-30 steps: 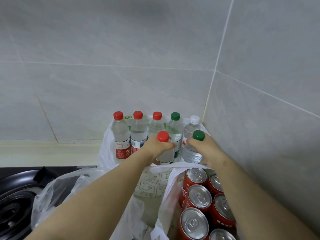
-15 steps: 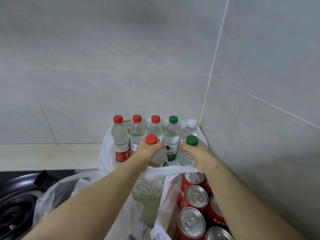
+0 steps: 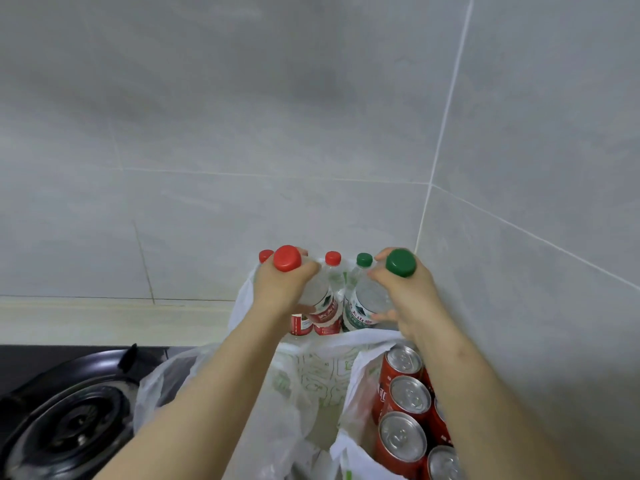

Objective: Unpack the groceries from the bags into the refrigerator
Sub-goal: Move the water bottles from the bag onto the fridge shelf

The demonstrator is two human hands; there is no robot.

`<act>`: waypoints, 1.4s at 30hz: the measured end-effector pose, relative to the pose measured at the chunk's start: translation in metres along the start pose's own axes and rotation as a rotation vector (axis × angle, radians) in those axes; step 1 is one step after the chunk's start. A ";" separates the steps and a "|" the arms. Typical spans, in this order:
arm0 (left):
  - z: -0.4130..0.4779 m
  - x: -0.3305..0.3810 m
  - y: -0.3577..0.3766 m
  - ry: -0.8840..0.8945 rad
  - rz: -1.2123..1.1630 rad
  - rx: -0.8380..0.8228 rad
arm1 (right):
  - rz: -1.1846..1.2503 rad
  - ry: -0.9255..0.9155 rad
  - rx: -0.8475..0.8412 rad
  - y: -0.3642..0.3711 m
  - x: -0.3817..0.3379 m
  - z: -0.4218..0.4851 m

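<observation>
Gripping two water bottles at once, I have one in each hand above the open white plastic bag [image 3: 311,372] on the counter. My left hand [image 3: 280,292] wraps the neck and shoulder of the red-capped bottle [image 3: 320,301], its fingers [image 3: 306,269] curled tight round the clear plastic just under the cap. My right hand [image 3: 412,299] does the same with the green-capped bottle [image 3: 365,301]; those fingers [image 3: 379,279] close over the shoulder and the thumb presses the label lower down. Both bottles tilt with their caps leaning toward me, and their bases are hidden behind the bag's rim, so I cannot tell whether they have cleared it.

At twelve o'clock from my hands, more bottles stand upright in the same bag: a red cap [image 3: 333,258] and a green cap [image 3: 364,259] show between my hands, and another red cap [image 3: 265,255] peeks out just past my left knuckles.

At five o'clock from my right hand, red drink cans [image 3: 401,434] stand packed together, partly under my right forearm, in a second bag [image 3: 353,459]. At eight o'clock sits a black stove burner [image 3: 69,420]. Grey tiled walls [image 3: 242,133] meet in a corner at one o'clock.
</observation>
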State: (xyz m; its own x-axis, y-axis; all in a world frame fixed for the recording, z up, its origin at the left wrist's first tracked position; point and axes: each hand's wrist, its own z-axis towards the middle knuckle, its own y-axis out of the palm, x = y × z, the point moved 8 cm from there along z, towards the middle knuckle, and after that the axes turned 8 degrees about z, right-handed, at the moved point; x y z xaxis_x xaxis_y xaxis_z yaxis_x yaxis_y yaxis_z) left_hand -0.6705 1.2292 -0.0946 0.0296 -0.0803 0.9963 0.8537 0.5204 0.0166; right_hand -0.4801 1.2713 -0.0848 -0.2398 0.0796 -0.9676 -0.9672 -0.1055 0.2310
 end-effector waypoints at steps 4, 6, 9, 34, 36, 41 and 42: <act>-0.037 0.026 -0.044 0.081 -0.007 0.079 | 0.026 -0.097 -0.014 0.023 -0.014 -0.035; -0.055 0.034 -0.066 0.110 -0.028 0.101 | 0.035 -0.152 -0.028 0.035 -0.020 -0.054; -0.081 0.043 -0.101 0.146 -0.072 0.169 | 0.060 -0.201 -0.070 0.057 -0.026 -0.082; -0.332 0.045 -0.428 0.186 0.065 0.910 | 0.332 -0.023 -0.736 0.300 0.031 -0.344; -0.356 0.044 -0.448 0.176 0.098 0.991 | 0.319 0.003 -0.831 0.321 0.039 -0.365; -0.410 0.038 -0.483 0.131 0.158 1.177 | 0.293 0.041 -1.066 0.367 0.055 -0.412; -0.422 0.036 -0.488 0.119 0.171 1.222 | 0.306 0.043 -1.108 0.375 0.057 -0.421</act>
State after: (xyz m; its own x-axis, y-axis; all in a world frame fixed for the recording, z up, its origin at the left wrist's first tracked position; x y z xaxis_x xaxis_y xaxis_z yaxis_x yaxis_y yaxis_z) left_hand -0.8666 0.6134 -0.1024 0.1945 0.0228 0.9806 -0.2082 0.9779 0.0186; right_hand -0.8213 0.8188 -0.0962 -0.4282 -0.1312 -0.8941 -0.2591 -0.9301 0.2605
